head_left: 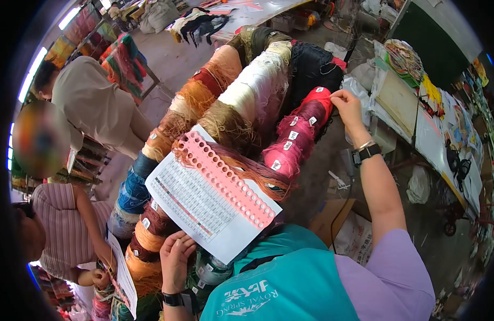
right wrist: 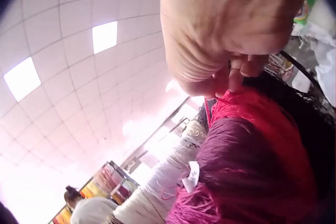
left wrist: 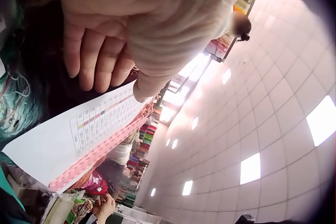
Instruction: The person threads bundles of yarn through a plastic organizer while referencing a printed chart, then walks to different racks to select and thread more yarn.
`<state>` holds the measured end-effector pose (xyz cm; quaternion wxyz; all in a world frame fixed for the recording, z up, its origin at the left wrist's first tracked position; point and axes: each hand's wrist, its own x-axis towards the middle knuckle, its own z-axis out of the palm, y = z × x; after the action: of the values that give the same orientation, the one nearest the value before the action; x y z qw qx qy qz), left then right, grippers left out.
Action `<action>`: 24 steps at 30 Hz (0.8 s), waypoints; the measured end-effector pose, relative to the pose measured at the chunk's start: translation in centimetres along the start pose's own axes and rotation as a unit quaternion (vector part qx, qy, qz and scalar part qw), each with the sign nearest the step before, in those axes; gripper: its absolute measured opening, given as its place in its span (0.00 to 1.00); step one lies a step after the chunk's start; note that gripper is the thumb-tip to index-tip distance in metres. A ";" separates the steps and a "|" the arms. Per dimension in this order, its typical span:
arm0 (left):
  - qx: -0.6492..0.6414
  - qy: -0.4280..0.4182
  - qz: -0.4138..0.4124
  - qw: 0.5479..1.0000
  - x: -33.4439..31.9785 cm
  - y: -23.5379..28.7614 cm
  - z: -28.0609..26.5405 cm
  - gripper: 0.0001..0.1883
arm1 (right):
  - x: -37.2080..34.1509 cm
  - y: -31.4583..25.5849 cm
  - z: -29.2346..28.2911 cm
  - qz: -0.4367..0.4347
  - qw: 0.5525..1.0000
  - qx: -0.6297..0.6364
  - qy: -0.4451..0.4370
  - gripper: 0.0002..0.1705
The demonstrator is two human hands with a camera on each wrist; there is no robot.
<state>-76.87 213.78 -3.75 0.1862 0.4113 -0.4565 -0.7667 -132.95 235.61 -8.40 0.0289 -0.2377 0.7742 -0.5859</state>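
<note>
Bright red thread skein [head_left: 323, 99] at the far end of a row of magenta and plum thread skeins [head_left: 303, 140], just beside a thick mass of black thread [head_left: 311, 67]. Pinched there between thumb and fingertips of the right hand [head_left: 350, 109], with a fine red strand [right wrist: 208, 111] rising to the fingers in the right wrist view. Left hand [head_left: 176, 260] with fingers bent, at the lower corner of a white printed paper sheet [head_left: 201, 200]; no telling from these views whether gripping that corner or merely resting against it.

Likeliest trouble, by judgement: a snag. Loose, fuzzy fibres all over the red and its neighbours, hence a hard or sideways pull likely to drag out loops, tighten a knot or snap the strand. Some risk, too, of catching black or plum fibres along with the red, because of the close packing.

Next concern: the sheet, slanted across the skeins beneath a pink card strip [head_left: 225, 184] punched with rows of round holes. Without a firm hold at the corner, liable to slide or tip during a long reach, taking along the loose rust-brown threads [head_left: 257, 174] beside the strip. Possible result: a tangle with the skeins below.

Also vulnerable: small white paper labels [head_left: 276, 165] on the skeins, easily brushed off by a passing wrist, leaving similar reds harder to tell apart.
</note>
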 end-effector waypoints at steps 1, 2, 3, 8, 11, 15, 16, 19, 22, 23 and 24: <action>0.001 0.001 0.000 1.000 0.0 0.1 0.0 0.15 | 0.0 0.1 -0.3 0.031 0.998 0.048 -0.004 0.04; 0.002 0.003 0.000 1.000 -0.1 0.2 0.1 0.15 | 0.0 0.3 -0.4 0.032 0.998 0.057 -0.005 0.04; 0.004 0.004 0.000 1.000 -0.2 0.3 0.1 0.15 | 0.0 0.3 -0.6 0.033 0.997 0.066 -0.007 0.04; -0.010 0.000 -0.002 1.000 -0.2 0.6 -0.2 0.16 | -0.4 -0.9 -1.8 -0.071 0.978 -0.193 0.045 0.06; -0.006 -0.003 -0.001 1.000 -0.3 0.7 -0.1 0.16 | -0.7 -2.6 -2.1 -0.113 0.965 -0.229 0.057 0.07; 0.001 -0.008 -0.002 1.000 -0.4 0.7 -0.2 0.16 | 0.1 -2.2 -3.0 -0.127 0.983 -0.126 0.034 0.06; 0.005 -0.009 -0.002 1.000 -0.4 0.7 -0.2 0.15 | 0.2 -2.1 -3.1 -0.130 0.986 -0.097 0.026 0.05; 0.015 -0.011 -0.002 1.000 -0.6 0.9 -0.1 0.15 | 0.4 -3.5 -3.9 -0.049 0.998 0.033 0.026 0.04; 0.026 -0.012 0.002 1.000 -0.9 1.4 0.5 0.14 | 0.9 -4.3 -4.2 -0.062 0.998 0.023 -0.004 0.04; 0.032 -0.010 0.004 0.999 -0.9 1.5 0.6 0.14 | 1.3 -4.5 -4.6 -0.051 0.999 0.017 -0.009 0.04; 0.036 -0.007 0.007 0.999 -0.9 1.5 0.7 0.13 | 1.7 -5.0 -4.9 -0.040 0.999 0.011 -0.015 0.04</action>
<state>-77.05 214.00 -1.89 0.1733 0.4093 -0.4882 -0.7511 -134.35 238.30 -1.84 0.0197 -0.2768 0.7574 -0.5911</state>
